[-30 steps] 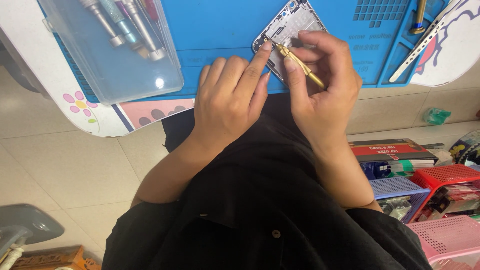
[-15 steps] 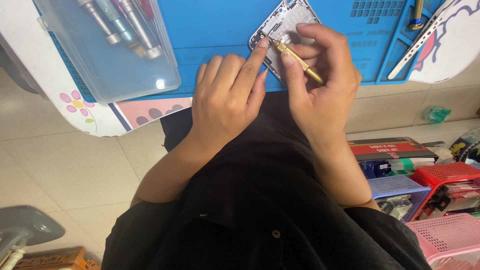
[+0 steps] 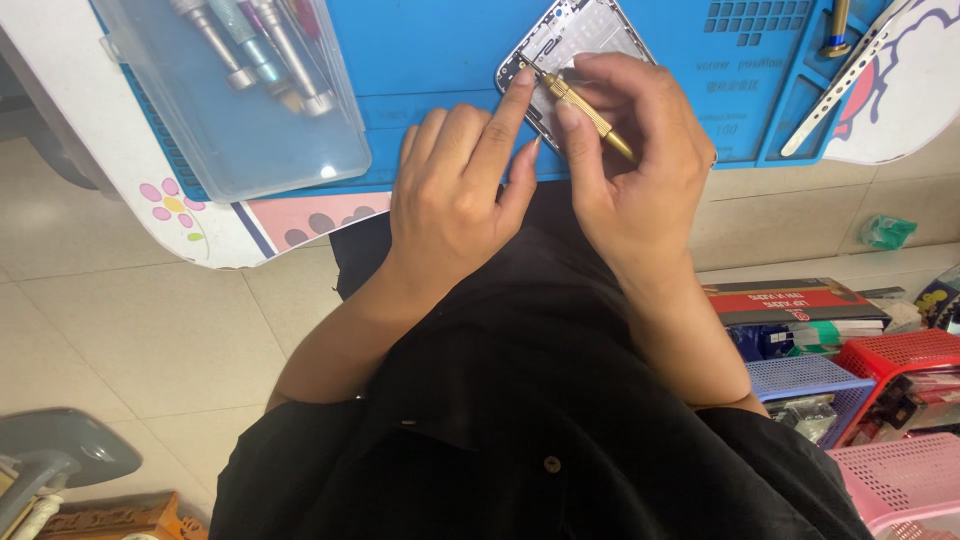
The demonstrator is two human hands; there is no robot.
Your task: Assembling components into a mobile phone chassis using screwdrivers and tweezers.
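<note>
right hand pinches a slim brass screwdriver between thumb and fingers, tip down near the lower left corner of the opened phone. left hand grips nothing: palm down, index finger stretched to the phone's edge right beside the tip, pinning it in place. phone lies back-open on the blue work mat, close to the table's near edge, just above the person's lap.

risks as i see them:
- driver is tilted, not square to the screw. could cam out and strip the head, or skate across the exposed board.
- left index sits touching-close to the tip. a slip would jab the finger.
- phone is held by one fingertip only. torque could spin it on the mat.
- any freed screw is tiny and the mat edge is near; it could roll off into the lap or onto the tiled floor.
- clear tool box with spare drivers sits well left, overhanging the table; an elbow bump could tip it.

can't tell whether the tip is actually seated in a screw, fingers hide it.
</note>
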